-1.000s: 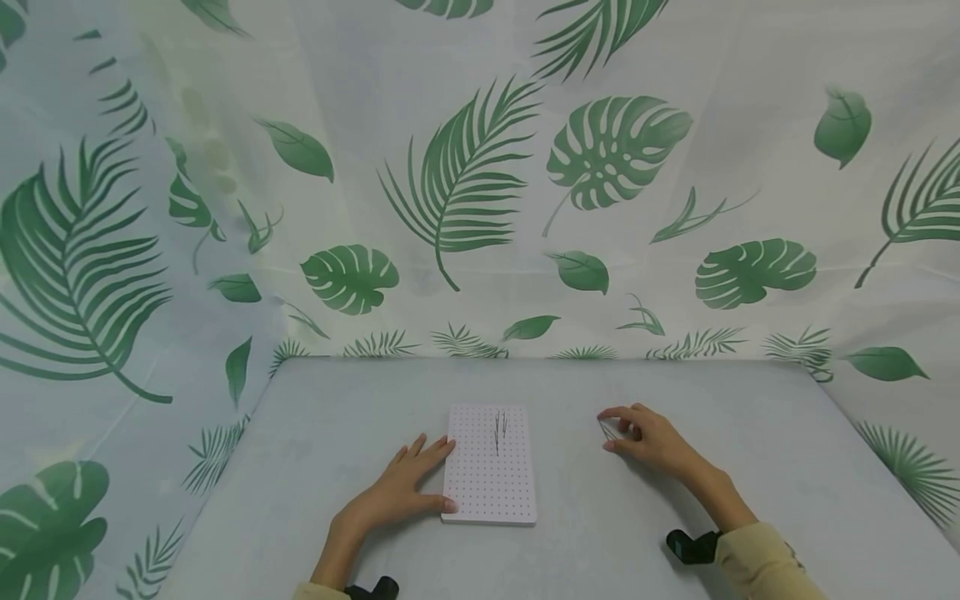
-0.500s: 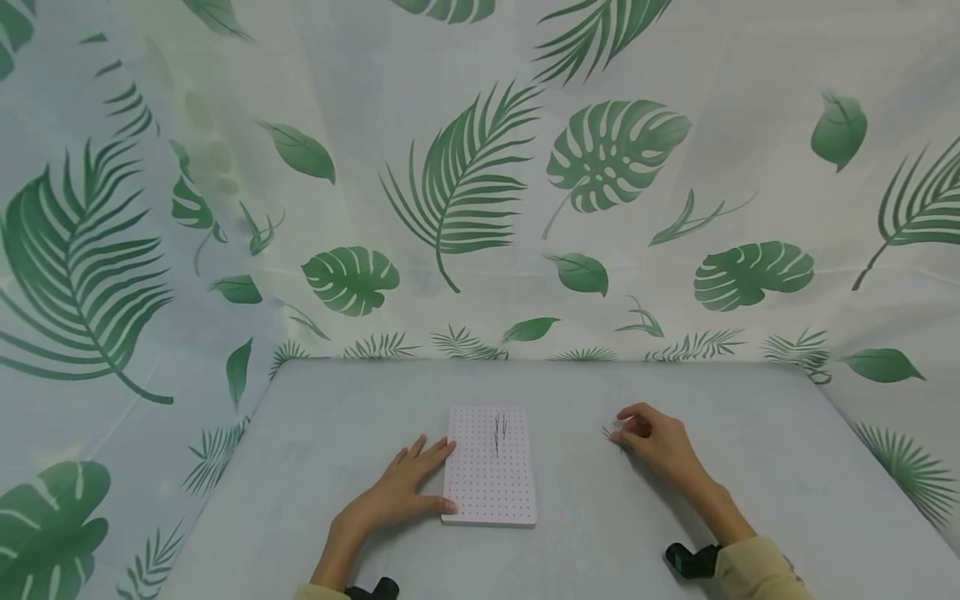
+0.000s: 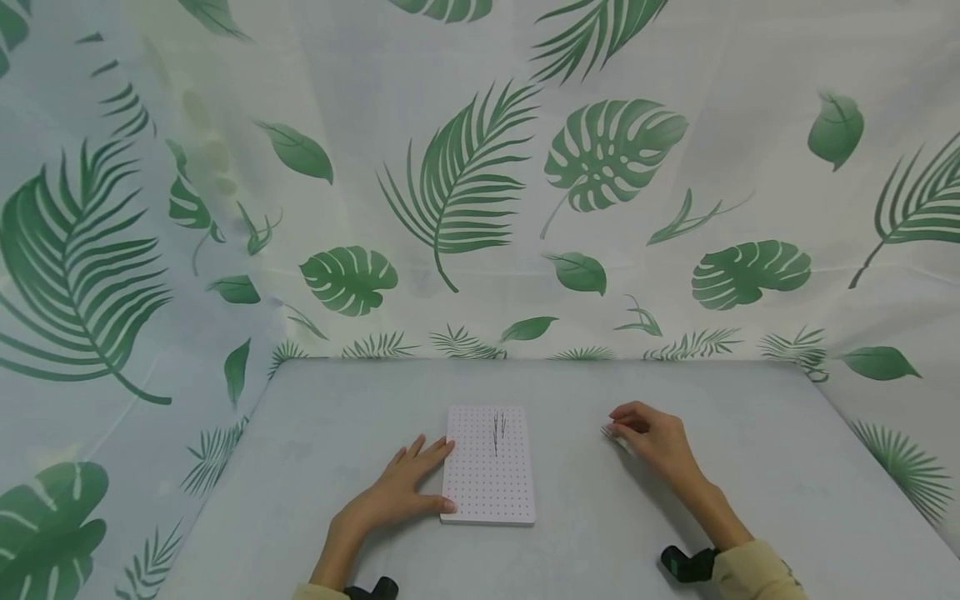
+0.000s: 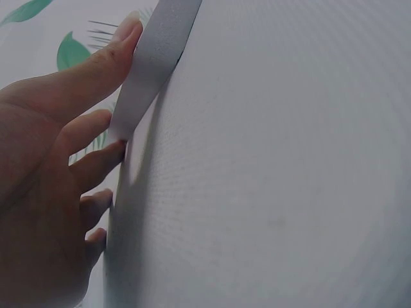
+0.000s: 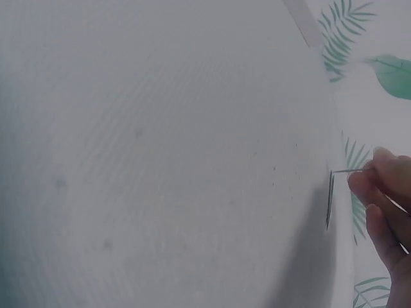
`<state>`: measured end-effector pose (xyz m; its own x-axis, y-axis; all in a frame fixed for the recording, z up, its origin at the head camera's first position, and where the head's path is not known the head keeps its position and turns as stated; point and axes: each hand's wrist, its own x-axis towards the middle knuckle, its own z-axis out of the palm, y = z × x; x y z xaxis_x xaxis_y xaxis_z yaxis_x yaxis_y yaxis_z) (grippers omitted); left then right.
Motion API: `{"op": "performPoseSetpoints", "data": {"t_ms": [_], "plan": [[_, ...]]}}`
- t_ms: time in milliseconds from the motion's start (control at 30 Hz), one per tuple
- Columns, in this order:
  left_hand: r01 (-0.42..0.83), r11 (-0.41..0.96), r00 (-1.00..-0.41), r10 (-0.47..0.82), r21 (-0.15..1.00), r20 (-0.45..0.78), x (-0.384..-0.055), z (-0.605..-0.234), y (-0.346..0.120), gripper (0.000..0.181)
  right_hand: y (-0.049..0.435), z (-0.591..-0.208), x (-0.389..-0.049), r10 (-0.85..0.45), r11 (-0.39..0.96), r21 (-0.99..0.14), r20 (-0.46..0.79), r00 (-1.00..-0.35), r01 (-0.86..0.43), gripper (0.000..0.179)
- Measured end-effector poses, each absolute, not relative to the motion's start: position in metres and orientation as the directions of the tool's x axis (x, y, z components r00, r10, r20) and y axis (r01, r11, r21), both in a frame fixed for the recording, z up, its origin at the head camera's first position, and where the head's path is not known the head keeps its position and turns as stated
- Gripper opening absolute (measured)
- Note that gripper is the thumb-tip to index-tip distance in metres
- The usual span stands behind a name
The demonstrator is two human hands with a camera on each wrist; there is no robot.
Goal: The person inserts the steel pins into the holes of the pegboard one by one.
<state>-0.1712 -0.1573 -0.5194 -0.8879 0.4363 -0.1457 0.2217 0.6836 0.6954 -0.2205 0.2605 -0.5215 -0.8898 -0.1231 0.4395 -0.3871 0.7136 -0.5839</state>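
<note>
A white pegboard (image 3: 480,483) with rows of small holes lies flat on the table, and several thin dark pins (image 3: 496,437) stand in its far right part. My left hand (image 3: 401,492) rests along the board's left edge, thumb near the front corner and fingers spread; the left wrist view shows its fingertips at the board's side wall (image 4: 157,58). Right of the board, my right hand (image 3: 656,437) pinches a thin metal pin (image 5: 350,171) between thumb and fingertips. Close by those fingertips, more slender pins (image 5: 330,202) show near the table surface.
The pale grey table (image 3: 360,400) reaches back to a white curtain (image 3: 480,317) printed with green leaves. A black wrist device (image 3: 686,565) sits at the right sleeve, and another wrist device (image 3: 375,588) at the left.
A second ago the right thumb and index finger were apart at the pins; now they have come together on one. The left hand and pegboard have stayed put.
</note>
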Motion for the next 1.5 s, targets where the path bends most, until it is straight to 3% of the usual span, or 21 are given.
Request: {"op": "performPoseSetpoints", "data": {"t_ms": [1500], "plan": [[0.215, 0.679, -0.887, 0.437, 0.702, -0.151, -0.169, -0.515, -0.156, 0.094, 0.187, -0.509, -0.220, -0.216, 0.566, -0.710, 0.363, -0.906, -0.419, 0.015]]}}
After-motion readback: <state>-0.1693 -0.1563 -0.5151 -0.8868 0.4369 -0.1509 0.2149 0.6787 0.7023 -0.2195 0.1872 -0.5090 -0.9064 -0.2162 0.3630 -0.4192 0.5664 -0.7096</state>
